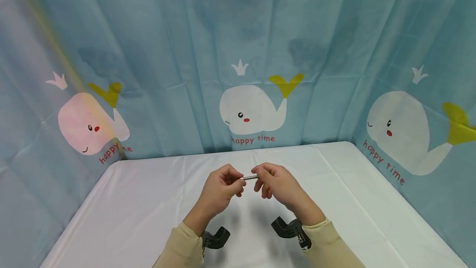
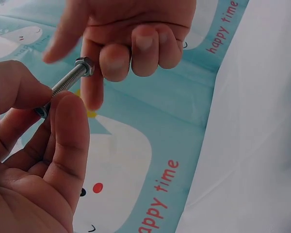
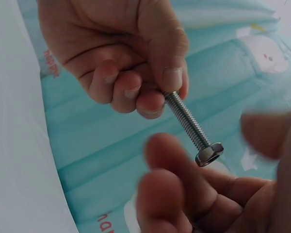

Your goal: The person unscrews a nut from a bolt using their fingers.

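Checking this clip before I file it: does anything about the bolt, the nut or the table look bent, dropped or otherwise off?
Nothing stands out. The left hand pinches a straight silver threaded bolt, its small hexagonal metal nut sitting squarely at the tip beside the right hand, above the white tablecloth.

Bolt (image 3: 186,119) shiny threaded metal (nut (image 3: 209,153) too); tablecloth (image 1: 148,202) smooth, matt.

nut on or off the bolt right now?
On. The nut sits threaded at the free tip of the bolt, whose other end the left hand pinches; the right hand's fingers are beside it.
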Tool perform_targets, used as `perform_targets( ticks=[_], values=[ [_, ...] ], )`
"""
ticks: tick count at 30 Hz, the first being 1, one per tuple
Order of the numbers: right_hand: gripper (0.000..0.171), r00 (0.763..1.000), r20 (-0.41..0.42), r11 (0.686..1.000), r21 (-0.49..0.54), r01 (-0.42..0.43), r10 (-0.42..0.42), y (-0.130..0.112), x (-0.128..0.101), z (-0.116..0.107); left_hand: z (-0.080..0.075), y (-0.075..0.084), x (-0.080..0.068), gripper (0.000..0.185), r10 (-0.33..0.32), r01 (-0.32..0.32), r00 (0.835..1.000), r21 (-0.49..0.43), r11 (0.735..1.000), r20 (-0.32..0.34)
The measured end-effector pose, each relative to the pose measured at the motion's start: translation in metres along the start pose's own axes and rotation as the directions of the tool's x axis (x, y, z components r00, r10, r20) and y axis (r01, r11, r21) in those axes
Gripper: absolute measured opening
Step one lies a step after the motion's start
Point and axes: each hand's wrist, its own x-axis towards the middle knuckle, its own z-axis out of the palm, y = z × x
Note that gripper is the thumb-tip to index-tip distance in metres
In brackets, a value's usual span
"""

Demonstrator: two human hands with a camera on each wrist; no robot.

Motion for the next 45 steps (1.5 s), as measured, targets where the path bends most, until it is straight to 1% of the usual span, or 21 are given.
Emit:
perform_targets(
  ticks=[2,5,6,10,13,15,17,19,23,25,31,39,43,45],
  values=[
    [0.033,1.000,-0.010,1.000,0.002,-0.013,0.013,0.0007,0.0003,-0.0003,0.0001,-0.0002,0.0004,0.006,0.000,0.000,1.000,-0.003,1.000,0.005],
    [0.020,0.999,-0.026,1.000,0.007,-0.023,0.023,0.0012,0.0010,-0.0002,0.0003,-0.0005,0.0001,0.005,-0.001,0.001,1.000,0.007,1.000,0.002],
    [0.018,0.999,-0.030,1.000,0.009,-0.025,0.025,0.0009,0.0011,-0.0001,0.0003,-0.0005,-0.0001,0.005,0.000,0.000,1.000,0.010,1.000,-0.001],
    [0.030,0.998,-0.032,0.999,0.028,-0.045,0.046,-0.0003,0.0010,0.0004,0.0005,-0.0009,-0.0003,0.006,-0.005,0.006,1.000,0.015,1.000,-0.011],
    [0.042,0.997,-0.022,0.996,0.050,-0.067,0.069,0.0011,0.0010,0.0008,0.0005,-0.0018,-0.0001,0.006,-0.008,0.008,1.000,0.008,1.000,-0.008],
    [0.047,0.997,-0.015,0.995,0.063,-0.074,0.075,0.0027,0.0011,0.0009,0.0006,-0.0022,0.0001,0.007,-0.007,0.007,1.000,0.003,1.000,-0.005],
    [0.047,0.997,-0.014,0.995,0.072,-0.074,0.075,0.0037,0.0011,0.0009,0.0009,-0.0023,0.0004,0.007,-0.004,0.004,1.000,-0.002,1.000,-0.001],
    [0.039,0.997,-0.011,0.994,0.087,-0.071,0.073,0.0039,0.0014,0.0006,0.0013,-0.0018,0.0006,0.007,-0.002,0.002,1.000,-0.001,1.000,0.002],
    [0.022,0.998,-0.022,0.990,0.127,-0.057,0.060,0.0028,0.0028,0.0004,0.0019,-0.0012,0.0010,0.006,-0.003,0.003,1.000,0.002,1.000,0.005],
    [0.018,0.998,-0.030,0.988,0.142,-0.053,0.058,0.0013,0.0032,0.0006,0.0019,-0.0013,0.0012,0.006,-0.005,0.005,1.000,0.001,1.000,0.004],
    [0.014,0.998,-0.057,0.990,0.138,-0.030,0.038,-0.0018,0.0015,0.0014,0.0018,-0.0022,0.0010,0.006,-0.005,0.005,1.000,-0.011,1.000,0.001],
    [0.014,0.997,-0.070,0.991,0.127,0.043,-0.034,-0.0003,0.0010,-0.0003,0.0015,-0.0037,0.0018,0.006,-0.008,0.008,1.000,-0.006,1.000,0.004],
    [0.015,0.995,-0.081,0.991,0.111,0.068,-0.059,0.0007,0.0021,-0.0014,0.0007,-0.0032,0.0020,0.007,-0.013,0.013,1.000,-0.005,1.000,-0.002],
    [0.014,0.994,-0.091,0.990,0.122,0.076,-0.065,0.0009,0.0024,-0.0025,0.0002,-0.0029,0.0021,0.007,-0.014,0.014,1.000,-0.002,1.000,-0.004]
  ],
)
